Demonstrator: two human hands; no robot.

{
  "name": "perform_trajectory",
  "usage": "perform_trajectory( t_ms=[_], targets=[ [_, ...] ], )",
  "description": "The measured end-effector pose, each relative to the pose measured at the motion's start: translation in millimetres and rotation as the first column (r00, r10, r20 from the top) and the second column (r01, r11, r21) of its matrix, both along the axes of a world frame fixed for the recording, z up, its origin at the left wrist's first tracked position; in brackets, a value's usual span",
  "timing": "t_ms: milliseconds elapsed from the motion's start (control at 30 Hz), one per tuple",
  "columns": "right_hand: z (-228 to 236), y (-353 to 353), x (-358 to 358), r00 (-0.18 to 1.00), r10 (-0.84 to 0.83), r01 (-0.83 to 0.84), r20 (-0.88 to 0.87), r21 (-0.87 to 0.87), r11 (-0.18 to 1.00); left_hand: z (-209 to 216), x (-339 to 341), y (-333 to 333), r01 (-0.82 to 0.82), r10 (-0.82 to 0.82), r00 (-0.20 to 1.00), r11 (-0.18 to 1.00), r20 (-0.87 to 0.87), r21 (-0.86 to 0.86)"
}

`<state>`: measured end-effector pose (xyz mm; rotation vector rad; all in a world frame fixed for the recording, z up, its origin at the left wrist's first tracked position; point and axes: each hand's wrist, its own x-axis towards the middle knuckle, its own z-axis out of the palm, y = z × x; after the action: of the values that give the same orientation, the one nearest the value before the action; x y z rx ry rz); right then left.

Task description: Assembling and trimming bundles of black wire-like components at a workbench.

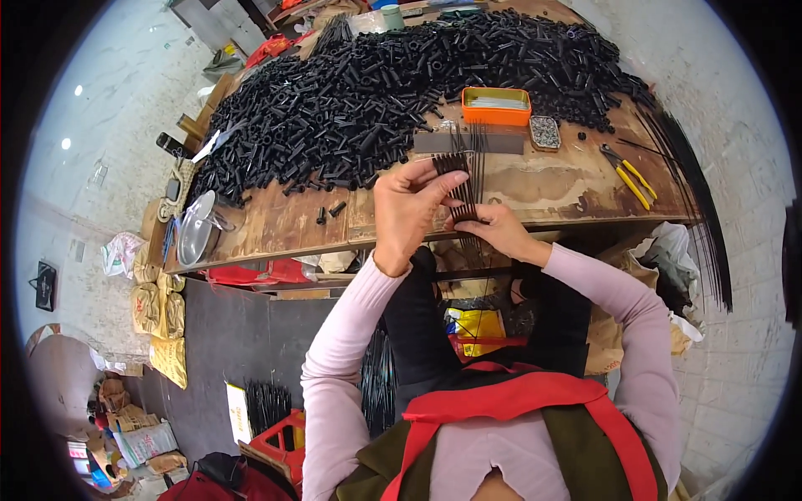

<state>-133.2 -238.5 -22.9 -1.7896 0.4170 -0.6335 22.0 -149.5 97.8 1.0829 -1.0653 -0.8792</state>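
Note:
Both my hands are raised over the front edge of the wooden table (pixel 276 225), closed on one bundle of thin black rods (pixel 477 159). The rods stand side by side, with dark ridged rows across them, like a comb. My left hand (pixel 405 204) pinches the bundle's upper left side between thumb and fingers. Lower down, my right hand (pixel 501 232) grips it from the right. Some fingertips are hidden behind the rods. Behind the bundle, a flat grey bar (pixel 501 144) lies on the table.
A big heap of short black tubes (pixel 351 100) covers the table's back. Nearby are an orange tin (pixel 496 115), a small tray of metal bits (pixel 545 133) and yellow-handled pliers (pixel 635 185). Long black rods (pixel 697 204) overhang the right edge. A metal bowl (pixel 196 234) sits at left.

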Motion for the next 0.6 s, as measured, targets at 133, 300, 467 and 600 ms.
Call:
perform_trajectory(
  t_ms=[133,300,467,600],
  targets=[
    [-4,0,0,1.000,0.006,-0.006,-0.001,0.009,1.000,9,-4,2,0.084,-0.082,0.974,0.996,-0.209,0.001],
    [1,3,-1,1.000,0.012,-0.012,0.012,0.035,0.999,9,-6,2,0.149,-0.145,0.940,0.989,-0.310,-0.012],
    [0,2,-1,1.000,-0.017,0.017,-0.005,0.000,1.000,2,-14,-1,0.053,-0.064,0.983,0.996,-0.170,-0.068],
    [10,0,-4,0.996,0.009,-0.021,0.090,0.137,0.990,-4,-11,-5,0.026,-0.035,0.987,0.998,-0.155,-0.063]
  ],
)
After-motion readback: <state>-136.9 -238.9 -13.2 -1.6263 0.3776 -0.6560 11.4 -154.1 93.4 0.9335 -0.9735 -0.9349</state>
